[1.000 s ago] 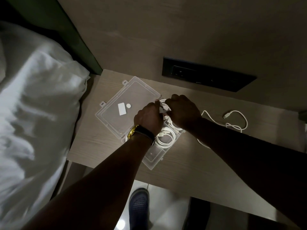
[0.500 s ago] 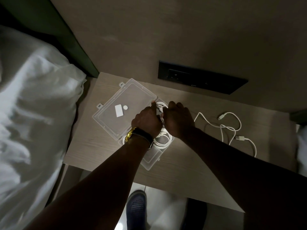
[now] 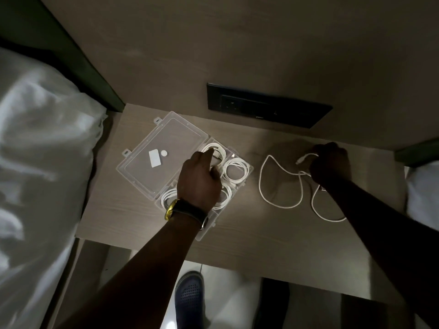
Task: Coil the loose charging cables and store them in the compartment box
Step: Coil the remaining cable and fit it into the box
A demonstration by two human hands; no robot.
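Observation:
A clear plastic compartment box [image 3: 247,173] lies open on the wooden bedside table [image 3: 142,210], its lid [image 3: 164,160] folded out to the left. Several white coiled cables [image 3: 235,170] sit in its compartments. My left hand [image 3: 199,181] rests over the box, fingertips on the coil in the far compartment. A loose white charging cable [image 3: 280,186] sprawls in loops on the table to the right. My right hand [image 3: 330,165] is closed on that cable near its plug end.
A black socket panel [image 3: 266,108] sits in the wall behind the table. White bedding [image 3: 42,162] lies at the left, more at the far right [image 3: 422,193]. A dark shoe [image 3: 190,295] stands on the floor below the table's front edge.
My right hand left the box and moved right to the loose cable, closing on it. My left hand stayed over the box. The camera moved closer.

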